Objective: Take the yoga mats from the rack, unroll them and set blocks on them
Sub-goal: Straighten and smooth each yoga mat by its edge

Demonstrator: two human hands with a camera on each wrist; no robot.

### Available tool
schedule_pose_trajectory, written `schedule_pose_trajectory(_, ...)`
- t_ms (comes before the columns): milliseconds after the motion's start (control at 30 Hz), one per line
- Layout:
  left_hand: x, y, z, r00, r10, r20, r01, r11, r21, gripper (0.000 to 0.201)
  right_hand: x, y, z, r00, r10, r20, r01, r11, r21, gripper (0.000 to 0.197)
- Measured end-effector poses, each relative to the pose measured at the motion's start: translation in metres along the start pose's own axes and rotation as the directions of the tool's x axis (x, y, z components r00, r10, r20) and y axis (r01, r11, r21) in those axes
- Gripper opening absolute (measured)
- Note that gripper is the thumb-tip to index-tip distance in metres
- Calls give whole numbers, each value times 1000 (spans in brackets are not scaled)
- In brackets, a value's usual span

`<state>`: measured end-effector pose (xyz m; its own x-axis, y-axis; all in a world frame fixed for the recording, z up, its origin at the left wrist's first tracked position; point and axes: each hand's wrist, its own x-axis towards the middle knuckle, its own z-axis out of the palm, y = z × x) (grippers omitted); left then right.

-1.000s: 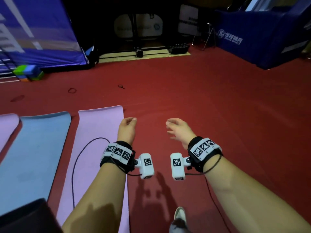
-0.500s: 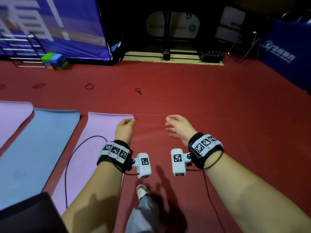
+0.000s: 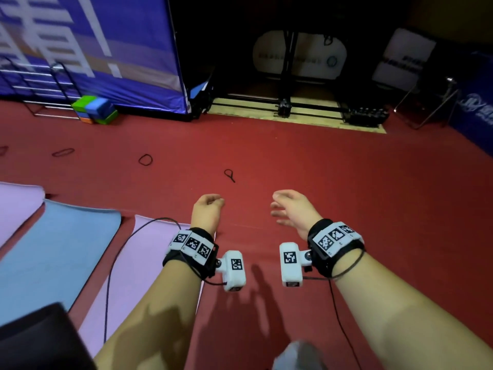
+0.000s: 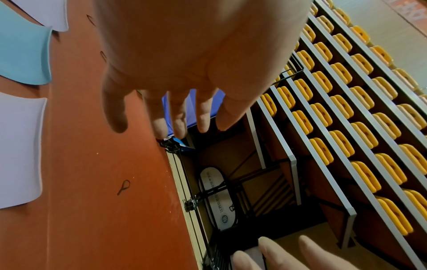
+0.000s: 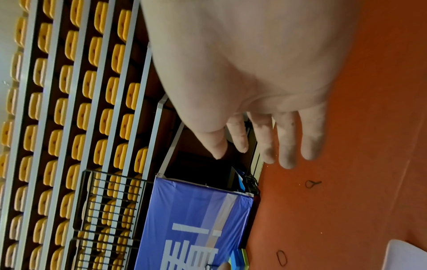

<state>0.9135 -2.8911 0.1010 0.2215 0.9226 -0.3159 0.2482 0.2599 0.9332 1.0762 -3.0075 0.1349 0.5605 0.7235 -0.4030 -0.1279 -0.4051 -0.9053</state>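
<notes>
Three mats (image 3: pixel 61 252) lie unrolled on the floor; both hands, left (image 3: pixel 206 213) and right (image 3: pixel 293 209), hang loose, holding nothing; the blocks (image 3: pixel 93 109) by the rack look light, stiff foam; grip across their short sides.

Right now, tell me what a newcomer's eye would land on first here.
Two empty hands, the left hand and right hand, hang over the red floor. Flat unrolled mats lie at left: a pink mat beside a blue mat. Bright foam blocks sit stacked by the wire rack.
</notes>
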Motion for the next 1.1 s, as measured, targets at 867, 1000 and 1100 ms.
schedule_pose_trajectory(867, 426, 18, -27, 645, -447, -620, 227, 886, -404, 22, 494, -176, 281, 679, 273, 682, 117, 876, -467, 7)
schedule_pose_trajectory(1000, 466, 27, -60, 591, -490, -641, 217, 862, -459, 23, 527, -206, 340, 629, 298, 718, 177, 844, -506, 10)
schedule_pose_trajectory(1100, 484, 24, -82, 512, -532, -674, 182, 835, -520, 14, 545, -217, 384, 558, 341, 757, 212, 823, -527, 4)
